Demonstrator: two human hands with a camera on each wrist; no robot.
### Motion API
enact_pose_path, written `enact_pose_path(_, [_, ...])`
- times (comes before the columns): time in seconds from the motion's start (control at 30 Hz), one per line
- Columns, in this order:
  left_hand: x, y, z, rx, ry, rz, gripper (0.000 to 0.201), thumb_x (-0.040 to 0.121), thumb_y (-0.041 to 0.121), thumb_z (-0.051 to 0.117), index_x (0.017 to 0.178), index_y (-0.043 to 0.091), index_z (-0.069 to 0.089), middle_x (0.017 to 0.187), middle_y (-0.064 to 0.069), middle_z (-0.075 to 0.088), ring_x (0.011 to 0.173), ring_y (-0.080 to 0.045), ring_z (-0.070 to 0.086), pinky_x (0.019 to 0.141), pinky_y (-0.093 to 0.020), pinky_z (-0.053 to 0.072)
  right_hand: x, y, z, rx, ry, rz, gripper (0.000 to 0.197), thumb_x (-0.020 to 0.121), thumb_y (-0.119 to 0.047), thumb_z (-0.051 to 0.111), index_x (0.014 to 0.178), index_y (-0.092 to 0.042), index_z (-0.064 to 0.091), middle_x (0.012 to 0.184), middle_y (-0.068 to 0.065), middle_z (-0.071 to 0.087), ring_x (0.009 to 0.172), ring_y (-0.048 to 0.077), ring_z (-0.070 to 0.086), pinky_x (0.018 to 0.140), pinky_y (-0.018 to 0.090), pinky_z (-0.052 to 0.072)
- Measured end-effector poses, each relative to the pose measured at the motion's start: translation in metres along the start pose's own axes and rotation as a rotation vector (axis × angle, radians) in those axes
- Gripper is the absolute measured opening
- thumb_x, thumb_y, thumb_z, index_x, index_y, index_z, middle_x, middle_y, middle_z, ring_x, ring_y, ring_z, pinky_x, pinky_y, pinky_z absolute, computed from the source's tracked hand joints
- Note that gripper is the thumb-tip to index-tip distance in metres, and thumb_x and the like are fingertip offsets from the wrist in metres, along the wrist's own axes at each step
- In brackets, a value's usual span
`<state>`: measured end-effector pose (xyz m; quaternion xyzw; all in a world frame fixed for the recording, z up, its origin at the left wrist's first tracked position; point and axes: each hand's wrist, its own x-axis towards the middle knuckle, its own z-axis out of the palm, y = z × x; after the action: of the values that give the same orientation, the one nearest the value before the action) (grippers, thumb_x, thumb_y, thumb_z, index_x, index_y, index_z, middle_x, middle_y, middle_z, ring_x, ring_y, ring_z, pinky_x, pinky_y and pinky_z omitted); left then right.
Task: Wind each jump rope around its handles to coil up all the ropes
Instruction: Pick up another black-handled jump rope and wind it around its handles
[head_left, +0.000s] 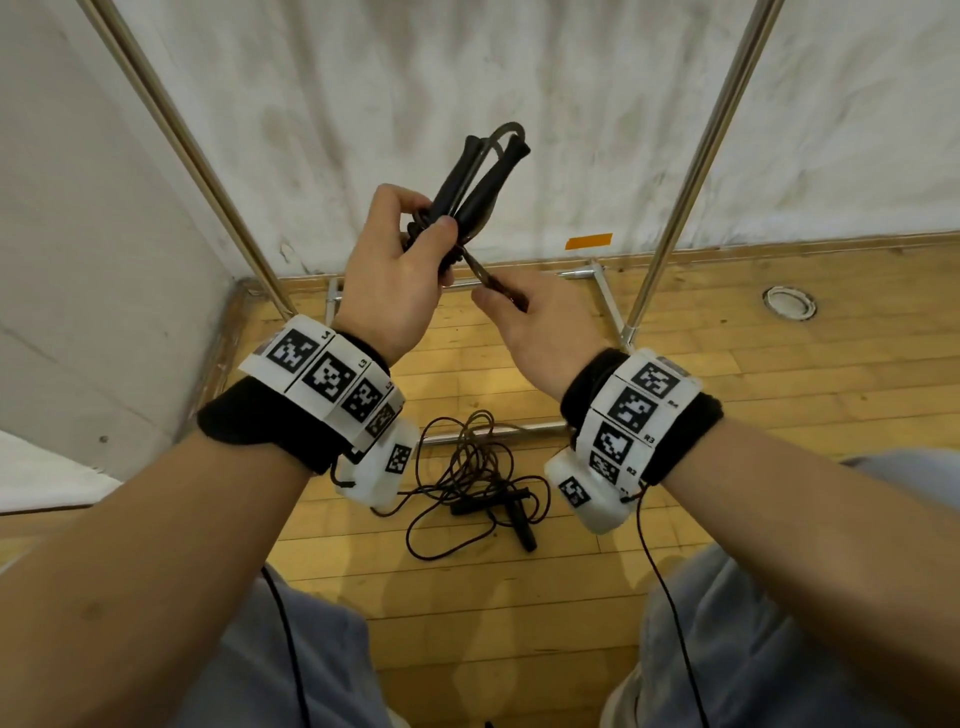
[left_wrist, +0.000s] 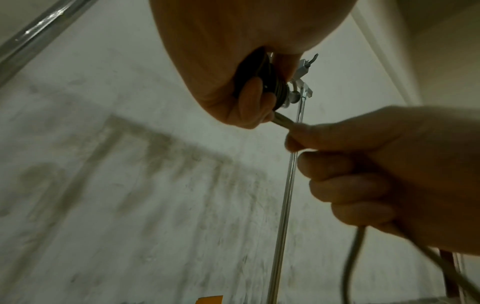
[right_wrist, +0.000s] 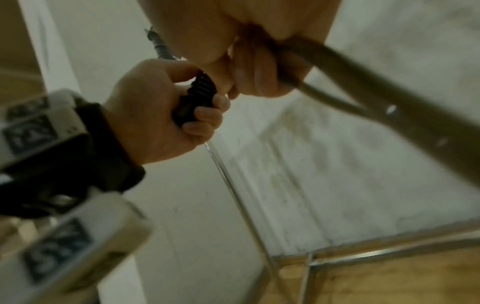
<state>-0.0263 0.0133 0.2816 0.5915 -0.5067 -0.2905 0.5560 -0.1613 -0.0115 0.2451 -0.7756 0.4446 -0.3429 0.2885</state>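
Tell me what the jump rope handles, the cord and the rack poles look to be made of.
Handles: matte black plastic or rubber, probably; ribbed ends, no shine. Cord: thin, smooth, likely plastic-coated, bending freely in the right hand. Poles: bright metal with sharp highlights. The left hand grips the handles.

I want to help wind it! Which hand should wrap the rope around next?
The right hand. It already pinches the loose rope beside the handles, while the left hand is busy gripping them.

left wrist band (head_left: 332, 384) tags L4, L3, right wrist band (head_left: 636, 415) R4, R3, R2
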Motion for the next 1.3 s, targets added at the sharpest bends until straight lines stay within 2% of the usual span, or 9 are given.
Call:
enact_pose_path(0.2, [-0.013,0.003,0.012,0.062,-0.178,0.042,0.011,0.094,0.027,0.051,0.098,0.02,0.045,0.066,0.002,0.058,0.047,-0.002,0.05,0.047,-0.017,0.036,0.018,0.019,-0.004,-0.464,0.054,0.077,0.026,0.099,-0.024,0.038,0.1,-0.014,0.061,0.09,0.001,0.056,0.074,0.015,0.046,0.069,0.024,0.03])
enact_pose_path(0.33, [-0.018,0.014,0.016,0.003,-0.252,0.085,0.014,0.091,0.026,0.052,0.099,0.016,0.045,0.06,0.005,0.057,0.043,-0.001,0.05,0.044,-0.011,0.036,0.019,0.008,0.002,0.206,-0.185,0.187,0.027,0.094,-0.01,0.048,0.07,-0.022,0.053,0.066,-0.01,0.057,0.065,0.009,0.051,0.068,0.03,0.043])
enact_pose_path(0.4, [-0.014,0.017,0.01,-0.021,-0.23,0.065,0.012,0.092,0.024,0.052,0.098,0.016,0.045,0.058,0.005,0.057,0.042,-0.004,0.05,0.043,-0.015,0.037,0.013,0.004,0.001,0.499,-0.402,0.241,0.021,0.094,-0.018,0.053,0.075,-0.02,0.062,0.067,-0.007,0.066,0.068,0.012,0.057,0.067,0.032,0.046])
enact_pose_path(0.47, [-0.007,0.017,0.0,-0.033,-0.199,0.025,0.008,0.094,0.023,0.051,0.097,0.017,0.046,0.059,0.005,0.057,0.042,-0.007,0.049,0.041,-0.017,0.036,0.01,0.004,-0.001,0.42,-0.494,0.219,0.023,0.096,-0.031,0.049,0.084,-0.025,0.067,0.075,-0.005,0.071,0.072,0.009,0.058,0.067,0.029,0.045])
enact_pose_path(0.63, [0.005,0.009,-0.022,0.174,-0.119,0.103,0.011,0.095,0.026,0.051,0.105,0.022,0.054,0.065,0.012,0.059,0.054,-0.005,0.053,0.054,-0.023,0.041,0.015,0.004,-0.003,0.355,-0.257,0.221,0.026,0.1,-0.03,0.039,0.084,-0.019,0.055,0.058,-0.005,0.045,0.057,0.015,0.045,0.066,0.039,0.045])
enact_pose_path(0.77, [0.01,0.001,-0.03,0.493,-0.015,0.187,0.028,0.094,0.035,0.053,0.118,0.021,0.049,0.087,0.013,0.058,0.077,-0.01,0.058,0.069,-0.026,0.043,0.016,-0.003,-0.006,0.101,-0.107,0.036,0.036,0.098,-0.034,0.042,0.066,-0.02,0.048,0.057,-0.009,0.04,0.05,0.006,0.037,0.052,0.02,0.032])
enact_pose_path(0.93, [0.01,-0.011,-0.026,0.677,-0.02,0.156,0.036,0.094,0.036,0.054,0.123,0.018,0.042,0.094,0.007,0.052,0.077,-0.018,0.052,0.07,-0.029,0.038,0.011,-0.008,-0.012,-0.049,-0.149,-0.04,0.045,0.1,-0.036,0.036,0.061,-0.013,0.039,0.054,-0.002,0.036,0.049,0.011,0.033,0.048,0.02,0.027])
enact_pose_path(1.17, [0.016,-0.028,-0.015,0.695,-0.05,0.057,0.039,0.093,0.037,0.055,0.121,0.015,0.039,0.09,0.005,0.052,0.073,-0.021,0.054,0.065,-0.032,0.042,0.009,-0.014,-0.017,-0.194,-0.318,0.002,0.036,0.099,-0.031,0.041,0.072,-0.013,0.058,0.058,-0.006,0.047,0.052,0.008,0.043,0.046,0.01,0.033])
enact_pose_path(1.3, [0.018,-0.036,-0.015,0.749,-0.09,0.011,0.043,0.095,0.039,0.051,0.13,0.016,0.04,0.108,-0.005,0.062,0.089,-0.026,0.059,0.076,-0.036,0.048,0.006,-0.011,-0.023,-0.307,-0.347,-0.031,0.031,0.098,-0.03,0.04,0.082,-0.013,0.061,0.062,-0.006,0.051,0.054,0.009,0.045,0.049,0.021,0.03])
